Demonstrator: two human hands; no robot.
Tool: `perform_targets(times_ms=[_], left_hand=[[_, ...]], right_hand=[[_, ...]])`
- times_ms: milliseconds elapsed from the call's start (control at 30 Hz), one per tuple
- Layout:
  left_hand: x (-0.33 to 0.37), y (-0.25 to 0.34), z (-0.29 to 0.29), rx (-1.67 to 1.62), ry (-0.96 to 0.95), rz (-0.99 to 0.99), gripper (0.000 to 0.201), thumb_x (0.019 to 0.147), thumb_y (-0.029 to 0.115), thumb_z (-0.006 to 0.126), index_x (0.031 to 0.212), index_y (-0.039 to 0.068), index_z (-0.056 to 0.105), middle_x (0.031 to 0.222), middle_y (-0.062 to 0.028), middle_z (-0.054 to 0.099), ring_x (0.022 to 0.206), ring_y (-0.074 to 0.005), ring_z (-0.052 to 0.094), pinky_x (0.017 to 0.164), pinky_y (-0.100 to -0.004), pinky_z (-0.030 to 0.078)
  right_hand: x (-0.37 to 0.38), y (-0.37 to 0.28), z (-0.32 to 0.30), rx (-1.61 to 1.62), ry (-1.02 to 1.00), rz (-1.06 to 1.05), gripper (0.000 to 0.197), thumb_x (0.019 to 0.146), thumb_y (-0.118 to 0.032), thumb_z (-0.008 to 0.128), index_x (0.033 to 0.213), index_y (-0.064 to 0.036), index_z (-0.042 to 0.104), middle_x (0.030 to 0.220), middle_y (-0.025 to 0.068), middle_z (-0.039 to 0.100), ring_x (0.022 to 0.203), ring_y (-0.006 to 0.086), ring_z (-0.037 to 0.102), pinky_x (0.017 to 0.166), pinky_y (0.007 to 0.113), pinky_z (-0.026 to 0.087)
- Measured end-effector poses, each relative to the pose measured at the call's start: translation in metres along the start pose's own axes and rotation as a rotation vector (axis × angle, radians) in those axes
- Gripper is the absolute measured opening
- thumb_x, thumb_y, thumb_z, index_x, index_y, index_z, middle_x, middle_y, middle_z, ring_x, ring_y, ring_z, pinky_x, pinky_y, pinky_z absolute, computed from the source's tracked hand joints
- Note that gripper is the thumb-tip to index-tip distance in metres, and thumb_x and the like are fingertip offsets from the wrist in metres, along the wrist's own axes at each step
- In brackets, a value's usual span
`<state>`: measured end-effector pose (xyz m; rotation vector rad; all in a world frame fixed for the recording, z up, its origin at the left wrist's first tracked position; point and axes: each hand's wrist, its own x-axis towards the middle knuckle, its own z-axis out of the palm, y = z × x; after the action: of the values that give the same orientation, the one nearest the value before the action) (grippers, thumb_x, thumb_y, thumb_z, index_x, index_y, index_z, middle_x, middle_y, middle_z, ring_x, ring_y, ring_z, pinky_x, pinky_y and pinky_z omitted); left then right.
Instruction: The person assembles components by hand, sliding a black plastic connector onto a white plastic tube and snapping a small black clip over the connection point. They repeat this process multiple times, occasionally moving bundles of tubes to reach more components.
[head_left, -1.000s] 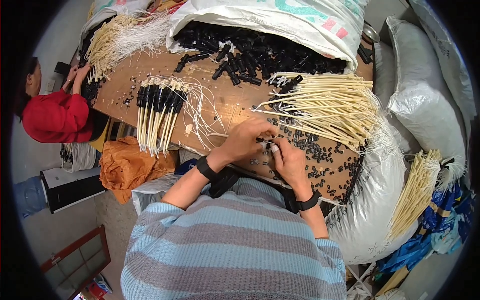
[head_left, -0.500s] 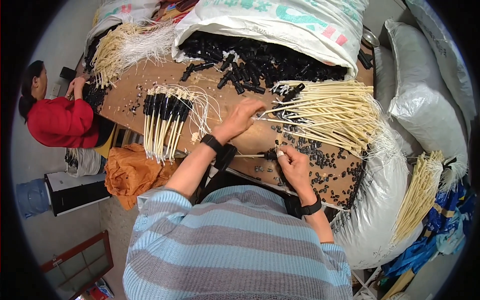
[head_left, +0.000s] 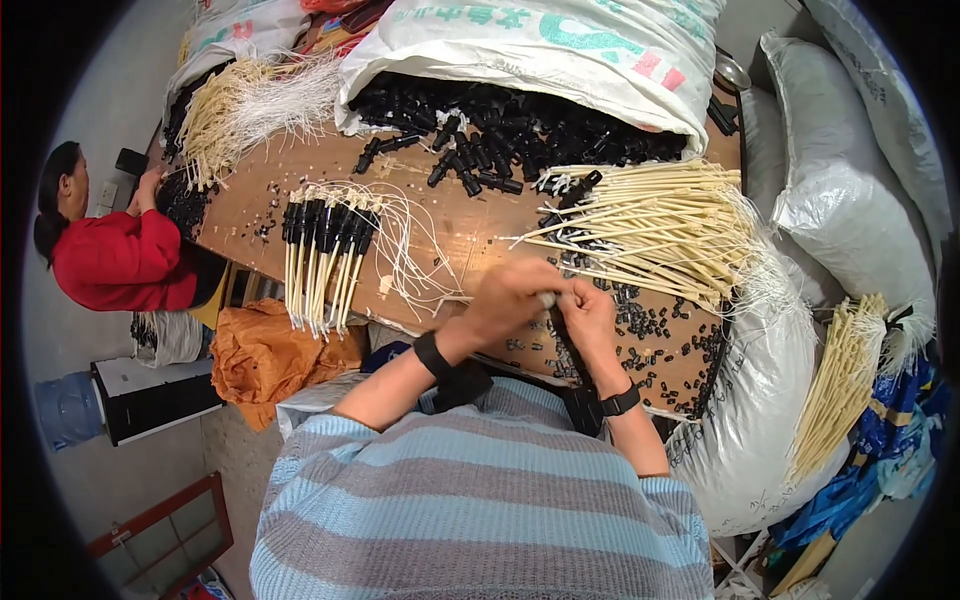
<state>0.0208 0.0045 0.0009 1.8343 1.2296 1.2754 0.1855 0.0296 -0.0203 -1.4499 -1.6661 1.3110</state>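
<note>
Above the table's near edge my left hand point(head_left: 512, 298) and my right hand point(head_left: 590, 318) meet, fingertips together. The left is blurred by motion, its fingers curled in toward the right hand. A pinch closes the fingers of my right hand. A small pale spot shows between them, but what they grip is hidden. Just left of my left hand, the end of a pale stick point(head_left: 455, 298) sticks out. Beyond the hands lies a pile of cream sticks point(head_left: 660, 225) with white strings. Small black pieces point(head_left: 640, 318) are scattered beside my right hand.
Sticks with black sleeves point(head_left: 325, 245) lie grouped at left on the brown table point(head_left: 440, 235). A white sack point(head_left: 540, 45) spills black fittings point(head_left: 480, 150) at the back. Full grey sacks point(head_left: 840, 170) stand at right. A person in red point(head_left: 125, 255) works at far left.
My left hand has come down from the stick pile to meet my right hand, which has risen slightly. The stick with a black fitting beside my right hand is now mostly hidden.
</note>
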Motion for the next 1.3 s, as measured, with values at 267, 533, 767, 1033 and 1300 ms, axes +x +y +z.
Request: perform_targets(times_ms=[267,533,767,1033,1300], left_hand=[[-0.006,0.003,0.008,0.136,-0.021,-0.031,0.042,0.069,-0.011,0.059,0.103,0.011,0.07,0.089,-0.006,0.066,0.082,-0.0212,0.063,0.075,-0.0297,0.052],[-0.013,-0.007,0.014,-0.378,0.12,-0.622,0.021,0.075,-0.01,0.062,0.092,0.0,0.07,0.08,-0.0016,0.069,0.068,-0.0042,0.061,0.058,-0.0201,0.05],[-0.012,-0.012,0.0,-0.071,0.102,-0.456,0.024,0.071,-0.004,0.068,0.094,0.001,0.066,0.094,-0.0041,0.066,0.076,-0.0095,0.063,0.067,-0.0223,0.05],[-0.008,0.008,-0.006,0.121,-0.183,-0.096,0.044,0.064,0.001,0.066,0.107,0.009,0.066,0.094,-0.0125,0.067,0.084,-0.0298,0.065,0.074,-0.0353,0.052],[-0.015,-0.007,-0.011,0.142,-0.292,-0.34,0.034,0.067,0.005,0.065,0.101,0.005,0.066,0.092,-0.013,0.069,0.086,-0.0319,0.066,0.073,-0.0366,0.052]], right_hand=[[-0.011,-0.01,0.0,-0.054,0.007,-0.089,0.01,0.084,-0.008,0.062,0.09,-0.005,0.069,0.065,0.0106,0.063,0.058,0.0161,0.062,0.054,0.032,0.046],[-0.02,-0.018,0.0,-0.55,0.243,-0.629,0.013,0.085,-0.006,0.062,0.098,-0.0092,0.066,0.072,0.0131,0.065,0.057,0.0292,0.063,0.049,0.036,0.047],[-0.026,-0.012,-0.005,-0.035,0.113,-0.408,0.012,0.087,-0.005,0.063,0.098,-0.005,0.066,0.065,0.0024,0.06,0.049,0.0137,0.053,0.045,0.027,0.038],[-0.025,-0.02,-0.032,0.952,-0.222,0.11,0.017,0.09,-0.004,0.061,0.106,-0.0005,0.066,0.07,-0.0061,0.057,0.052,0.0011,0.042,0.046,0.02,0.032],[-0.028,-0.034,-0.034,-0.646,-0.114,-0.734,0.032,0.08,-0.003,0.064,0.11,-0.0098,0.07,0.063,0.0089,0.06,0.05,0.0132,0.055,0.049,0.029,0.043]])
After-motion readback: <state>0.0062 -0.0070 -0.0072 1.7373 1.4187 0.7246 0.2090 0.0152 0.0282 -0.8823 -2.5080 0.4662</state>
